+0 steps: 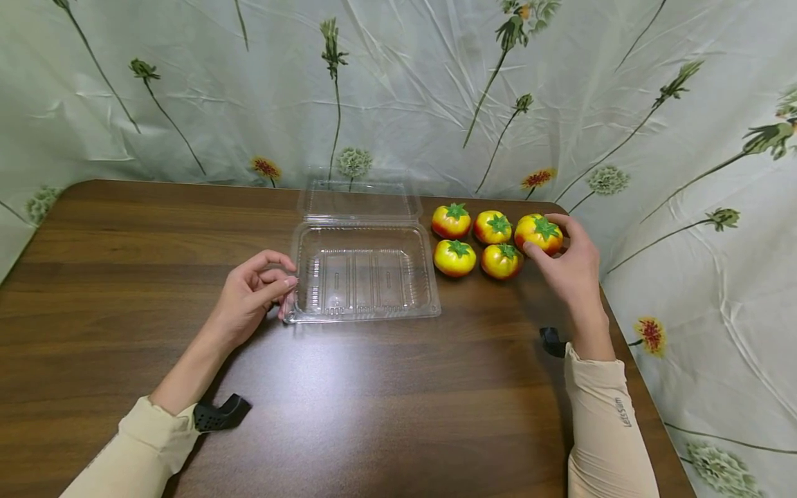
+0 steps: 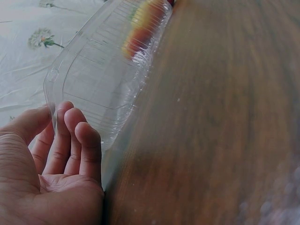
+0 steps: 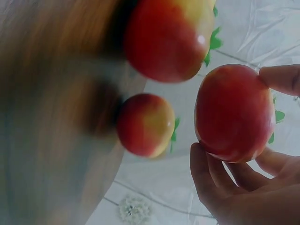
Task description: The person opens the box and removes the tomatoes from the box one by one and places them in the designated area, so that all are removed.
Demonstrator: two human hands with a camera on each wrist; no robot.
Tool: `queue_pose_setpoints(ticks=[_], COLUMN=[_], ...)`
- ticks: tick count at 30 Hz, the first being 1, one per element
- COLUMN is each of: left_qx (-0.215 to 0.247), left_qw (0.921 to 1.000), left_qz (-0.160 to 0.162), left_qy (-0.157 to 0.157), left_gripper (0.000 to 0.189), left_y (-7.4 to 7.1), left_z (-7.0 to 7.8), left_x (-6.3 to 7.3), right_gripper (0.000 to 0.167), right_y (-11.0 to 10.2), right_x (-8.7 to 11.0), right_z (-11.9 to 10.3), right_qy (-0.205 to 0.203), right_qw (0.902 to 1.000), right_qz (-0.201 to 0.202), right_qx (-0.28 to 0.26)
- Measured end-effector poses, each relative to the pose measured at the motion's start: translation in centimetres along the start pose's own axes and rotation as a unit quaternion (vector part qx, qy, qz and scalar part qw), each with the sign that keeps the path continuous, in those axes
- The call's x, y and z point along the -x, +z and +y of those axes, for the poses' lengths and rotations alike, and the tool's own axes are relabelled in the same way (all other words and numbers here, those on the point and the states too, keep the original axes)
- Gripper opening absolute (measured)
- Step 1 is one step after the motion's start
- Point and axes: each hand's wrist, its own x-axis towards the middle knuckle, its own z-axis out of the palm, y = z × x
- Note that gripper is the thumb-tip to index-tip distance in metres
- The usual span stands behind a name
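My right hand (image 1: 574, 266) grips a yellow-and-red tomato (image 1: 534, 229) with a green star-shaped top, thumb on one side and fingers on the other. In the right wrist view this tomato (image 3: 234, 112) appears raised off the table. Left of it, several similar tomatoes (image 1: 454, 258) stand grouped in two rows beside a clear plastic clamshell container (image 1: 364, 277). The container's lid (image 1: 361, 202) is folded back against the curtain, and its base holds nothing. My left hand (image 1: 252, 294) pinches the base's left rim, which passes between thumb and fingers in the left wrist view.
The brown wooden table (image 1: 349, 422) ends at a rounded edge at the back and along the right. Behind it hangs a pale flowered curtain (image 1: 411, 90). Black wrist mounts (image 1: 221, 413) stick out from both cream sleeves (image 1: 604, 422).
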Motion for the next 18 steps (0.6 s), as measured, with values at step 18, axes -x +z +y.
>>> queue_pose_setpoints(ticks=[18], left_qx=[0.01], left_qw=[0.9999], left_qz=[-0.009], left_qy=[0.004], left_gripper=[0.018], left_y=[0.0], left_z=[0.1], left_x=[-0.1], right_gripper=[0.055], right_y=[-1.9], right_x=[0.2], right_z=[2.8], right_qy=[0.021], right_qw=[0.9984], right_qz=[-0.006], right_qx=[0.052])
